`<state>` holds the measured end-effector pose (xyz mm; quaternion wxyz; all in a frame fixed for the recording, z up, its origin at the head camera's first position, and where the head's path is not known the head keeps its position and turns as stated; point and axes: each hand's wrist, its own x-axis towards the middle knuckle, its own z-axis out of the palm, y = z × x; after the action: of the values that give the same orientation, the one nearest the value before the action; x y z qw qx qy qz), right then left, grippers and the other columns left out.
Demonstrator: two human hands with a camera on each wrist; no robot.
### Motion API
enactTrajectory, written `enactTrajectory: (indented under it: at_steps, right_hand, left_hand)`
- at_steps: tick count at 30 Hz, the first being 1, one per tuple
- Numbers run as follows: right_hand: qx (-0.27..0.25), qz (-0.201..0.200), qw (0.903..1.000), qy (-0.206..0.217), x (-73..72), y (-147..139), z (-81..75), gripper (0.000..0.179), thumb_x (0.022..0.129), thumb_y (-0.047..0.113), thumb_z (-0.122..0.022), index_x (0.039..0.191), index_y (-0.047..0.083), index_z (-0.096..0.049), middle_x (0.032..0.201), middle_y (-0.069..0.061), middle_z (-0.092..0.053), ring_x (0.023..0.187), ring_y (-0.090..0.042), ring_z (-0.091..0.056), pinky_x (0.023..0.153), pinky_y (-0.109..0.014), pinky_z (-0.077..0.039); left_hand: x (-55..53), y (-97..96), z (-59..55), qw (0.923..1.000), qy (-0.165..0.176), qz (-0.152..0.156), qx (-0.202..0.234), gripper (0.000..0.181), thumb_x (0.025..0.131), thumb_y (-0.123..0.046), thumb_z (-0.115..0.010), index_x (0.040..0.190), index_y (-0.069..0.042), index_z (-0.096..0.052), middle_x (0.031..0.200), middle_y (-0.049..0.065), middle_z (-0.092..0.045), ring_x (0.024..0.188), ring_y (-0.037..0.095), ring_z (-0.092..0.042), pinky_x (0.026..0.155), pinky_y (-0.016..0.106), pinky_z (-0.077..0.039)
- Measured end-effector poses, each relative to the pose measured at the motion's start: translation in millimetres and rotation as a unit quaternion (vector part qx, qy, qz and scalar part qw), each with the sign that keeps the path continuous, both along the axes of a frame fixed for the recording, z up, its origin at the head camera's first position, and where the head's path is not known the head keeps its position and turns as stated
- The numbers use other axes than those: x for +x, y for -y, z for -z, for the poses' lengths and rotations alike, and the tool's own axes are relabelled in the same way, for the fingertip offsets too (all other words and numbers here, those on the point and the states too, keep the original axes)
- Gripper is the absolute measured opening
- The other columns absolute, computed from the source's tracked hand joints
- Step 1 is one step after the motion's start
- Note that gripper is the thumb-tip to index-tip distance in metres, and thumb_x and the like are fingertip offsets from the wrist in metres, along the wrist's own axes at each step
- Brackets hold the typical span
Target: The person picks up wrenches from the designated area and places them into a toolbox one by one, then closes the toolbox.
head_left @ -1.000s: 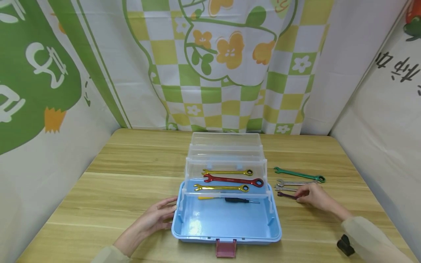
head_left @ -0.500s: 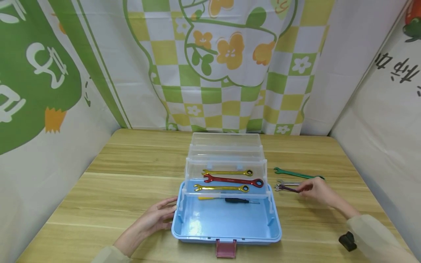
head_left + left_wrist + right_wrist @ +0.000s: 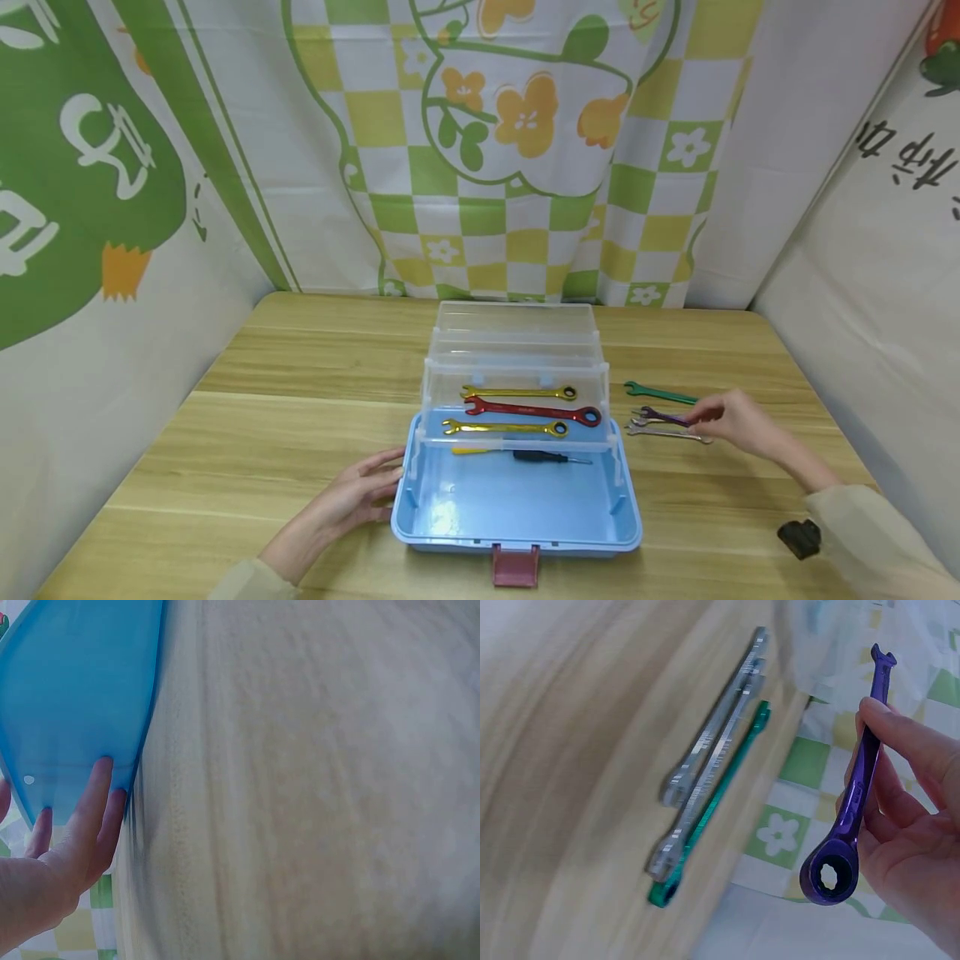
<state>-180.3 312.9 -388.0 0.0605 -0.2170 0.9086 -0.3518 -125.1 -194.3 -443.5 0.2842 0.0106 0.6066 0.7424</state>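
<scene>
My right hand (image 3: 738,423) pinches a small purple ratchet combination wrench (image 3: 859,780) between thumb and fingers, its ring end toward the palm side in the right wrist view. Beneath it on the table lie two silver wrenches (image 3: 712,742) and a green ratchet wrench (image 3: 724,791), side by side. My left hand (image 3: 356,496) rests with extended fingers against the left wall of a blue toolbox (image 3: 517,508); in the left wrist view the fingertips (image 3: 103,766) touch that blue wall. Two yellow wrenches (image 3: 517,392) and a red wrench (image 3: 532,410) lie in the toolbox's raised clear tray.
A black screwdriver (image 3: 540,457) and a yellow-handled tool (image 3: 468,452) lie inside the toolbox below the tray. The clear lid (image 3: 516,318) stands raised behind. A small black object (image 3: 799,539) is by the right sleeve. A patterned curtain (image 3: 510,233) hangs behind the table (image 3: 315,367).
My right hand has lifted the purple wrench from the table and carried it away from me, over the silver wrenches. The left hand stays at the toolbox.
</scene>
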Motion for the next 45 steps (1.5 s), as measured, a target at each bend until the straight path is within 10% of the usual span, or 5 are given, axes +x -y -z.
enactTrajectory:
  at_steps: [21,45]
  right_hand:
    - [0.036,-0.001,0.9991,-0.021,-0.7,43,-47.2,0.012,0.078,0.006,-0.065,0.089,0.004,-0.069,0.087,-0.008,-0.066,0.069,-0.006,-0.057,0.056,-0.021,-0.049]
    - [-0.015,-0.122,0.9924,0.002,-18.8,108,-52.8,0.016,0.082,0.001,-0.059,0.096,0.001,-0.067,0.094,-0.011,-0.065,0.079,-0.016,-0.061,0.064,-0.023,-0.051]
  left_hand:
    - [0.3,-0.1,1.2,1.0000,0.002,0.003,0.002,0.064,0.089,-0.016,-0.051,0.137,0.006,-0.015,0.121,0.016,-0.047,0.102,0.022,-0.053,0.087,0.044,-0.044]
    - [0.2,-0.2,-1.4,0.9999,-0.001,-0.001,-0.012,0.064,0.089,-0.018,-0.049,0.137,0.006,-0.014,0.123,0.018,-0.045,0.101,0.021,-0.053,0.086,0.045,-0.044]
